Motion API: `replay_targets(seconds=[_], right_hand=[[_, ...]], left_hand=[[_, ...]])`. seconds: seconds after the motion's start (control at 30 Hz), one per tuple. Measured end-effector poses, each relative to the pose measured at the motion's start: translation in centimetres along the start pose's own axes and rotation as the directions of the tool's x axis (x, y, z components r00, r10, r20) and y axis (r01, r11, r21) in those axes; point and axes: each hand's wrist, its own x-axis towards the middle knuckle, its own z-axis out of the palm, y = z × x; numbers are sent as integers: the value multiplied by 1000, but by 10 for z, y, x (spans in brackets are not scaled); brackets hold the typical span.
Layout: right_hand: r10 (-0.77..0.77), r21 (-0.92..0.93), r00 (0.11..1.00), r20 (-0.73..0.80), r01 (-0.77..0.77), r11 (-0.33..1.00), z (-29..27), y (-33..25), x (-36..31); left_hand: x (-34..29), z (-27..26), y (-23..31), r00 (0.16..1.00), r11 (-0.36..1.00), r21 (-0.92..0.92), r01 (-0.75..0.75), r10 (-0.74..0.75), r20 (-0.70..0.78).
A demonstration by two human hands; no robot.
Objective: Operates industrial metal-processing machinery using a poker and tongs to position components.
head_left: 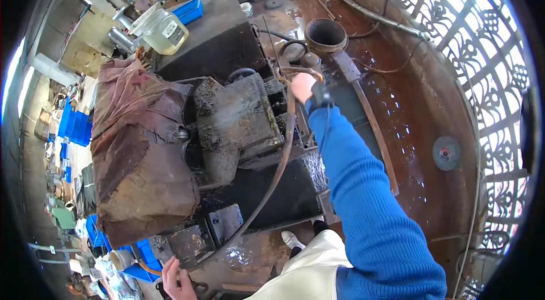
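My right hand [302,87], at the end of an outstretched blue sleeve, is closed beside the bent rusty pipe [306,69] on the far side of the machine. What its fingers hold is hidden. From that spot a long grey-brown hose [282,166] curves down toward the lower left. Low in the picture, my left hand [177,282] has its fingers loosely apart, with nothing visible in them. A dark curved handle-like part [200,288] lies close to it. Between the hands stands the grimy metal machine [241,115], with a stained brown cloth [139,146] draped over its left side.
A rusty open cylinder [326,36] stands beyond my right hand. A cloudy plastic container [163,30] and a blue tray [188,11] rest on the far-left block. To the right, a round grey disc [447,153] lies in a wet brown basin [406,146], bordered by an ornate lattice [499,73].
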Motion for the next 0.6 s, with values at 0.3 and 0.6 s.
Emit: replay_targets(seconds=[0.3,0.6], right_hand=[[42,72,944,-327,-20,997,-26,23,-106],[-58,-146,995,-84,45,988,11,-6,-52]], left_hand=[[-54,-32,-79,982,983,1,182,-182,47],[-49,14,-76,977,971,-132,198,-206,-49]])
